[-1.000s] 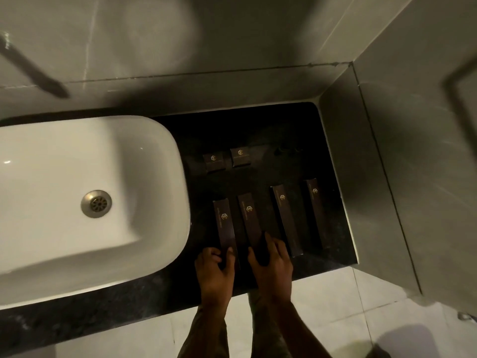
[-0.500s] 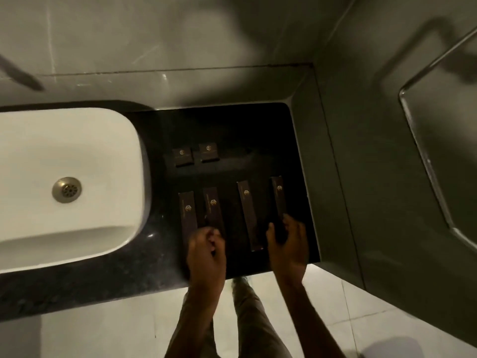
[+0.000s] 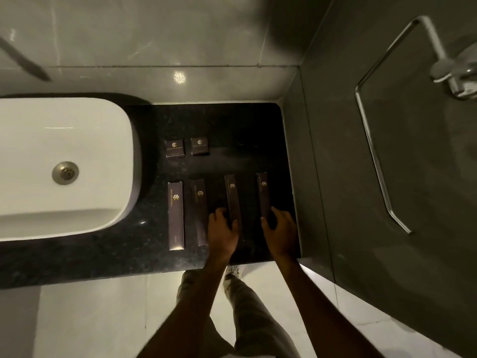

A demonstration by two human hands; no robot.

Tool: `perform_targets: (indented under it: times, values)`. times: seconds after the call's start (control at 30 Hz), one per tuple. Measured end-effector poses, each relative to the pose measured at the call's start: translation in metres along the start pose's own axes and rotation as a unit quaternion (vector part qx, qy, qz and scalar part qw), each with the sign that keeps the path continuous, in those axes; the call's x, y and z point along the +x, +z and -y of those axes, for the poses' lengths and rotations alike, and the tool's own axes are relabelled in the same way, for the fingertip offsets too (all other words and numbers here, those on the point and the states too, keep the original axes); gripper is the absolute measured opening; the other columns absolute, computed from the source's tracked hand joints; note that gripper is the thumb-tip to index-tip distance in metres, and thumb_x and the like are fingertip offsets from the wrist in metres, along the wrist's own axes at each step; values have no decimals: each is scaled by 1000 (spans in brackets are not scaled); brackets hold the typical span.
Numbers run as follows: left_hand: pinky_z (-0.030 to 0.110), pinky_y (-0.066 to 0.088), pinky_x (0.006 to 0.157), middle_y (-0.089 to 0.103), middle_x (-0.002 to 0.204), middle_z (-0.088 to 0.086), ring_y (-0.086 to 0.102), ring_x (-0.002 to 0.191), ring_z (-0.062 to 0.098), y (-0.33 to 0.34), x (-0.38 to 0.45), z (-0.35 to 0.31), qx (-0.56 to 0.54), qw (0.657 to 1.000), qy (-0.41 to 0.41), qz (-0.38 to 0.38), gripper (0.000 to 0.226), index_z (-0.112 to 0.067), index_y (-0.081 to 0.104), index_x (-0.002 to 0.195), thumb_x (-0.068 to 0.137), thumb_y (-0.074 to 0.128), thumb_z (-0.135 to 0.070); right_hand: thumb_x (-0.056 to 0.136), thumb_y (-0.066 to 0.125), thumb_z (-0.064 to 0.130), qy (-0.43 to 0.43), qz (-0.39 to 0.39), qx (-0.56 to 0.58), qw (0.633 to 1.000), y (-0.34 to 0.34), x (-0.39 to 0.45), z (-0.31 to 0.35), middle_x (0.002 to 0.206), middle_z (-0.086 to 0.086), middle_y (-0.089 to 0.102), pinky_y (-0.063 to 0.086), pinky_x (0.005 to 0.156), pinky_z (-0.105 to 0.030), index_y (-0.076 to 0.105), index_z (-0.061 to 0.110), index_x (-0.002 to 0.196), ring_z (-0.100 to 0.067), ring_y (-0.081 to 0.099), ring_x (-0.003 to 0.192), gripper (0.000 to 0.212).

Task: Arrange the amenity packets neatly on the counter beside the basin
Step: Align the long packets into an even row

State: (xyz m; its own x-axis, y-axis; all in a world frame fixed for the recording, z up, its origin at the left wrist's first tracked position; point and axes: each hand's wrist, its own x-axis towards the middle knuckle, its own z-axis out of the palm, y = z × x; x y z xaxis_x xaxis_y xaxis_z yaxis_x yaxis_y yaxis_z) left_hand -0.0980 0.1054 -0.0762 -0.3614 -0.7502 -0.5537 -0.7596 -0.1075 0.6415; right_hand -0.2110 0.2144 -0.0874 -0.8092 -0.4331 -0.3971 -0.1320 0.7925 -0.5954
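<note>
Four long dark amenity packets lie side by side on the black counter, right of the white basin. The first packet and second packet lie untouched. My left hand pinches the near end of the third packet. The near end of the fourth packet is under the fingers of my right hand; this packet lies closest to the side wall. Two small square packets sit in a row behind them.
A grey tiled side wall bounds the counter on the right and carries a chrome towel bar. The back wall runs behind the counter. The counter's front edge is just below my hands, with my legs and the pale floor beneath.
My left hand has shifted right from the second long packet to the third. My right hand stays at the fourth packet. The view has moved closer.
</note>
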Motion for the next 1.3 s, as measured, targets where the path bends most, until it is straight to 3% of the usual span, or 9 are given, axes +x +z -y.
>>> perform_targets:
  times: [0.13,0.27,0.43,0.8,1.07,1.3]
  values:
    - [53,49,103,51,132,14,59,117,32,3,-6,-4,0,1000,2,16,45,-11,49,133,92,65,-20,93,65,33,-19,1,4,1000,-2,-1,-3,130,-12,59,54,96,-39,55,16,139,-29,59,119,50]
    - [52,49,103,52,131,15,59,117,32,0,-9,-4,7,1000,6,7,45,-10,49,134,93,64,-20,92,66,33,-25,8,9,1000,0,-3,-1,128,-12,61,54,95,-38,58,15,137,-30,60,117,49]
    - [49,51,102,51,132,15,59,117,31,1,-11,-4,-7,1000,10,7,44,-9,49,134,93,64,-17,92,66,33,-23,7,13,1000,-1,-6,-2,127,-11,62,47,88,-26,59,13,135,-28,61,115,47]
    - [46,52,100,53,128,16,60,111,28,2,-12,-2,-13,1000,15,-10,42,-8,50,133,94,62,-15,91,66,37,-32,5,18,999,2,-10,-5,122,-7,61,48,84,-24,63,12,126,-24,62,108,43]
    - [49,52,100,51,130,15,60,113,31,5,-12,0,-19,999,19,-21,43,-9,49,133,94,62,-20,91,67,40,-31,6,14,999,4,-9,-8,128,-7,59,48,88,-25,59,13,132,-25,61,114,50]
    - [48,52,100,51,131,16,60,113,31,8,-11,1,-19,999,17,-21,46,-10,48,134,93,65,-22,90,66,42,-28,11,11,999,7,-10,-13,132,-6,57,56,94,-39,58,14,134,-25,59,118,53]
